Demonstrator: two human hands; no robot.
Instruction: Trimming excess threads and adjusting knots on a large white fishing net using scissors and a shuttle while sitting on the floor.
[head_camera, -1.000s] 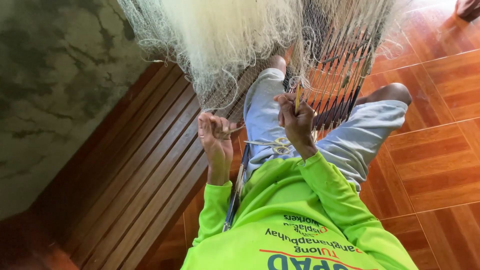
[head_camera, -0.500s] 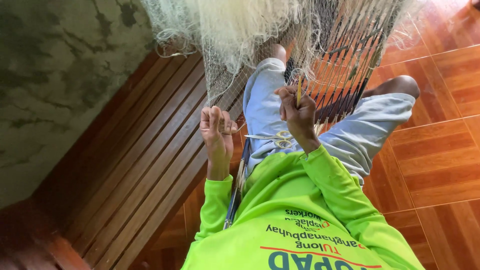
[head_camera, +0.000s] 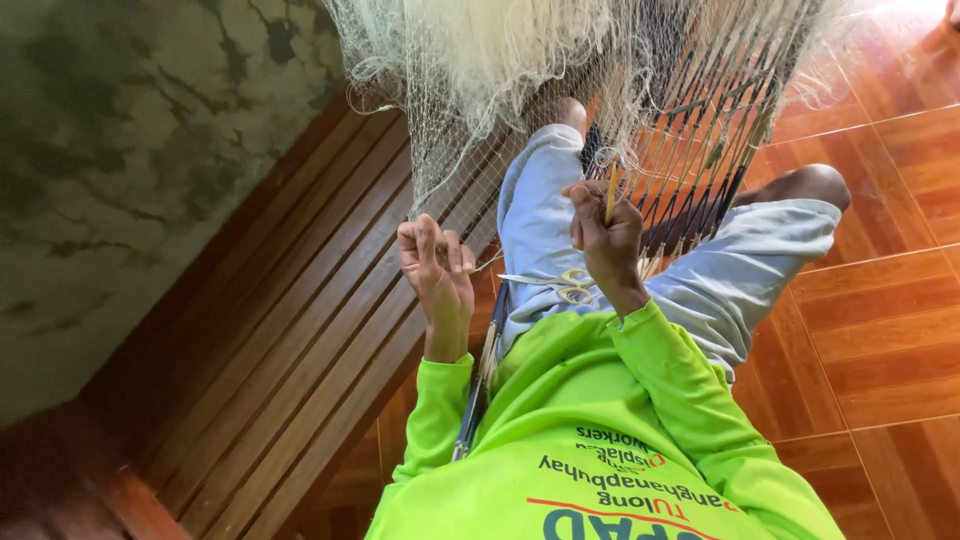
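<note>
Left hand: the left hand (head_camera: 437, 265) is raised with the fingers curled in tight, pinching strands of the pale, fine-meshed fishing net (head_camera: 480, 70); a thin line runs from its fingertips toward the lap.
Right hand: the right hand (head_camera: 605, 235) is closed around a slim yellow netting needle (head_camera: 611, 192), which stands nearly upright out of the top of the fist and reaches into the mesh.
Net: the net hangs in a thick bunched mass above both hands and spreads out wider above and to the outer side of the right hand, where darker cords (head_camera: 700, 130) run through it in slanting rows.
Gap between hands: the two hands are near each other but apart, at about the same height, with net strands stretched between them.
Scissors: a pair of small scissors with yellow handles (head_camera: 572, 284) lies on the lap just below the right hand, the blades pointing toward the left hand.
Clothing: bright lime-green long sleeves (head_camera: 640, 400) cover both arms up to the wrists; light grey-blue shorts (head_camera: 740, 270) cover the legs beneath the hands.
Knee: one bare knee (head_camera: 815, 185) shows beyond the right hand, out to its far side.
Floor: reddish-brown wooden slats (head_camera: 290, 340) lie under and beside the left hand; glossy orange-brown floor tiles (head_camera: 880, 330) lie on the right hand's side.
Wall: a stained greenish-grey wall (head_camera: 120, 160) stands well past the left hand.
</note>
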